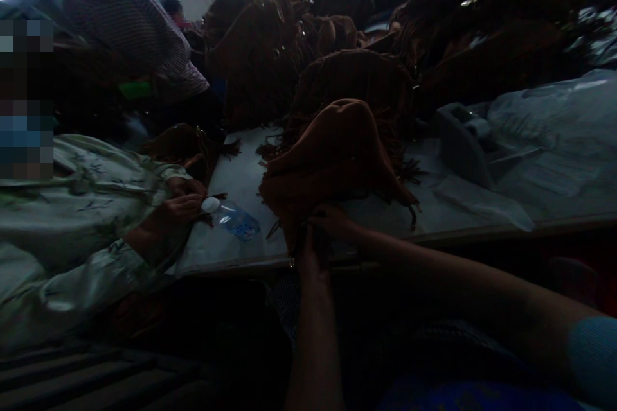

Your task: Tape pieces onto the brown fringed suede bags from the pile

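A brown fringed bag (pixel 332 148), soft like suede, lies on the white table in front of me. Its near corner hangs toward the table edge, where both my hands meet. My left hand (pixel 311 257) comes up from below, its fingers closed on the bag's edge. From the right reaches my right hand (pixel 332 221), its fingers pinched on the same edge close to the left fingertips. Deep shadow hides the exact part between the fingers. A small metal fitting (pixel 292 262) hangs just left of my left hand.
More brown fringed bags (pixel 255 45) are heaped behind. A plastic bottle (pixel 236 219) lies at left beside a co-worker's hands (pixel 186 202). On the right are a grey tape dispenser (pixel 465 141) and clear plastic bags (pixel 554 128). The white table (pixel 226 253) ends just before me.
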{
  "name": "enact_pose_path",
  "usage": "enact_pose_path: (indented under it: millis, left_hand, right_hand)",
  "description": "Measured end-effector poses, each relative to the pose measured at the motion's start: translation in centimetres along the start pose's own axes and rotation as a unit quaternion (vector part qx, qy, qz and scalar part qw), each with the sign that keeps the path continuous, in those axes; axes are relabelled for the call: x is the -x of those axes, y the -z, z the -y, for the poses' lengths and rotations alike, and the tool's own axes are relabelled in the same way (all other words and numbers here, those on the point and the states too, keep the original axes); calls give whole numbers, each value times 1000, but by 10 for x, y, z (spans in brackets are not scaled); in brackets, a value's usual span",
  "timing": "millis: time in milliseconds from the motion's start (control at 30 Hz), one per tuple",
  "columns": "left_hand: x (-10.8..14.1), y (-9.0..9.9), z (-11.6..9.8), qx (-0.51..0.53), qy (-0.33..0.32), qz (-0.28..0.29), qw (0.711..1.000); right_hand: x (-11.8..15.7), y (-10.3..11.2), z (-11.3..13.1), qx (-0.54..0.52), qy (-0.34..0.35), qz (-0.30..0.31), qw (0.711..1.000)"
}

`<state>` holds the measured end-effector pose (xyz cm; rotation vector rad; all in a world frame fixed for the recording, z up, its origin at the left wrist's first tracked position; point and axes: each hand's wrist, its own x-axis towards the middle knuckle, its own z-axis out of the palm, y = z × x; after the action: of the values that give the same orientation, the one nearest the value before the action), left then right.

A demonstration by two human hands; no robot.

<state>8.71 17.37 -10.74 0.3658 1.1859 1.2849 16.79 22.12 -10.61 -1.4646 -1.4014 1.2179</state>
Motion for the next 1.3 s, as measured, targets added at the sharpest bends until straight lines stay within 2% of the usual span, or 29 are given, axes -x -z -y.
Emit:
enact_pose_path:
  millis: [100, 200, 367, 467, 600, 733, 833, 1000, 1100, 1200, 1300]
  left_hand:
    - [2, -2, -3, 51, 37, -37, 997]
    - [7, -2, -6, 70, 62, -36, 995]
    - [10, 2, -5, 78, 56, -27, 995]
    - [8, 3, -4, 79, 57, -13, 995]
    - [5, 3, -4, 70, 45, -7, 996]
    - [5, 1, -6, 76, 69, -18, 995]
    - [6, 1, -5, 92, 77, -2, 993]
    - [6, 1, -2, 79, 50, 18, 996]
    - [5, -1, 0, 94, 51, 11, 994]
    - [4, -2, 0, 96, 41, -11, 994]
    - [4, -3, 1, 81, 33, -41, 995]
  right_hand:
    - [2, 2, 3, -18, -24, 47, 998]
    - [9, 7, 3, -26, -25, 82, 996]
    - [21, 13, -3, -23, -25, 25, 999]
    - [23, 12, -5, -8, -6, 37, 999]
    - [18, 7, -4, 5, 33, 18, 999]
    - [13, 4, -5, 4, 35, 16, 999]
    - [11, 3, -5, 17, 36, 10, 999]
    - [13, 2, -3, 75, 78, -18, 994]
    - [16, 3, -3, 109, 103, -29, 988]
    - [19, 6, -5, 87, 117, -27, 989]
    - [20, 11, -8, 58, 94, -25, 994]
